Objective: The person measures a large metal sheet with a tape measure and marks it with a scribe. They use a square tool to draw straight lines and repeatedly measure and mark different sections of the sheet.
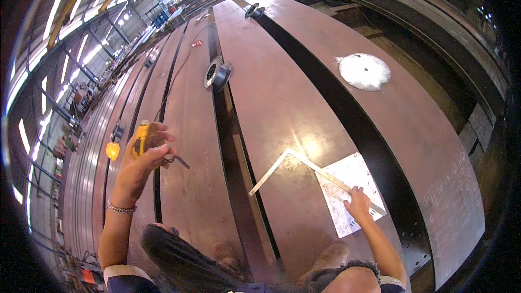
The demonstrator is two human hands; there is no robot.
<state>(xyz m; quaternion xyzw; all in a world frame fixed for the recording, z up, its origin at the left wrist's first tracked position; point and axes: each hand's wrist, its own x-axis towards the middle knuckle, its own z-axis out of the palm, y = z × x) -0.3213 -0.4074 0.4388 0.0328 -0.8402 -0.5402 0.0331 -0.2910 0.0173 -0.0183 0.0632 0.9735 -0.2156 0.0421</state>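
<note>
My left hand [147, 154], raised over the beams on the left, is closed around a yellow and black tape measure [141, 137]. A short dark strip [182, 161] shows beside its fingers; whether it is attached to the tape measure I cannot tell. On the right, my right hand [359, 204] grips one leg of a metal framing square [325, 174]. That leg crosses a smudged white sheet [353, 169] lying on a brown steel beam [304, 206]. The square's corner points away from me, and its other leg slants back towards the left edge of the same beam.
Long beams lie side by side with dark gaps between them. Wire spools [220, 76] [254, 11] sit over the gaps. A white disc [364, 71] lies on the right beam, which has chalk-like marks at its near end. A yellow rounded object [112, 151] is at left.
</note>
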